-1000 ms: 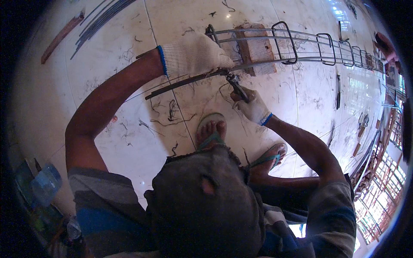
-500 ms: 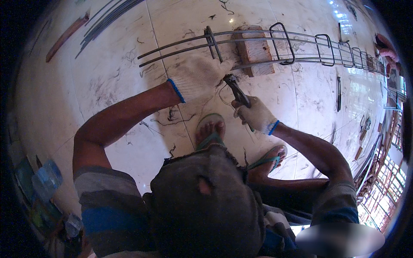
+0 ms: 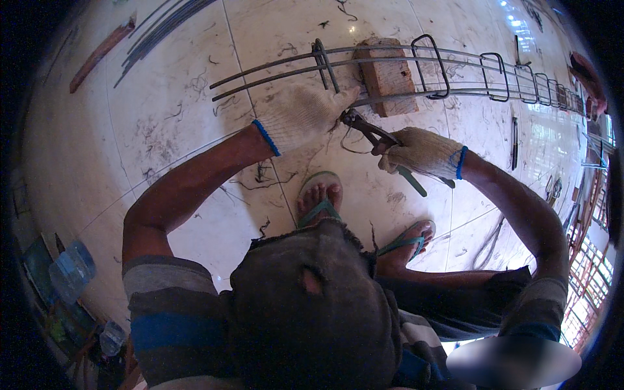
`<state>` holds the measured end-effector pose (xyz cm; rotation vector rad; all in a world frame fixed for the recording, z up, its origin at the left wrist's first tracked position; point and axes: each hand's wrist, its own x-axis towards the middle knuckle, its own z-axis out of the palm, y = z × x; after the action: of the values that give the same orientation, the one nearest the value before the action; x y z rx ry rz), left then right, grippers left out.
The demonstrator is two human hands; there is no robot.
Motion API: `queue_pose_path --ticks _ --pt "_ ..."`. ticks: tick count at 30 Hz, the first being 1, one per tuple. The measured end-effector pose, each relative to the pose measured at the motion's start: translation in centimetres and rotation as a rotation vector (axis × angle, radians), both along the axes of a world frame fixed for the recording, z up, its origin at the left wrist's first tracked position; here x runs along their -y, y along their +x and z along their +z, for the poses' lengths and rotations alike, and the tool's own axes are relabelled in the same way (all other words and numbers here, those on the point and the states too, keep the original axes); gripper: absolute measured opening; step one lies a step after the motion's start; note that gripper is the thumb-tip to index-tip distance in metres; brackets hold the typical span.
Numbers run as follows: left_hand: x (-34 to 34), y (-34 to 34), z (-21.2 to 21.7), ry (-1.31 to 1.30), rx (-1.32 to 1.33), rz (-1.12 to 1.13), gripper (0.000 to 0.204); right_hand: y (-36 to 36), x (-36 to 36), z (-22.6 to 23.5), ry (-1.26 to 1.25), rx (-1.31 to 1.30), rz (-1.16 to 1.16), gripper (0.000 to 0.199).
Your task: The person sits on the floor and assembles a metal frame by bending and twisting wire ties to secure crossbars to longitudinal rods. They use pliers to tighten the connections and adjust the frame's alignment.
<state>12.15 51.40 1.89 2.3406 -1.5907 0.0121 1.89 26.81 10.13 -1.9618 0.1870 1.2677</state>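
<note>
My left hand (image 3: 300,116), in a cream knitted glove with a blue cuff, closes on the near rod of a rebar cage (image 3: 390,97). A rectangular stirrup (image 3: 323,64) crosses the rods just beyond my fingers. Green-handled pincers (image 3: 374,133) are gripped in my gloved right hand (image 3: 422,153). Their jaws sit beside my left fingertips, at the near rod, and a thin loop of wire (image 3: 351,148) hangs below them. What the jaws bite on is too small to tell. Both handle ends stick out below my right hand, apart from each other.
A reddish block (image 3: 393,84) props the cage above the tiled floor. More stirrups (image 3: 430,68) stand along the rods to the right. Loose bars (image 3: 159,42) and a wooden strip (image 3: 101,55) lie at the far left. Wire scraps (image 3: 263,172) litter the tiles near my sandalled feet.
My right hand has moved right and turned, swinging the pincer handles outward; their lower ends now show apart. The left hand holds nearly the same place on the cage.
</note>
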Motion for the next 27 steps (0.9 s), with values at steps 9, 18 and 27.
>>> queue_pose_path --ticks 9,18,27 --pt "-1.6 -2.9 1.9 -0.306 -0.013 0.214 0.052 2.0 0.5 0.5 0.116 -0.433 -0.260 0.022" --pt "2.0 -10.0 0.1 -1.014 -2.402 0.322 0.057 4.8 1.3 1.4 0.097 -0.504 -0.120 0.017" --pt "7.3 -11.0 -0.5 -1.266 -2.477 0.595 0.030 4.8 -1.0 6.5 -0.512 0.086 0.567 0.048"
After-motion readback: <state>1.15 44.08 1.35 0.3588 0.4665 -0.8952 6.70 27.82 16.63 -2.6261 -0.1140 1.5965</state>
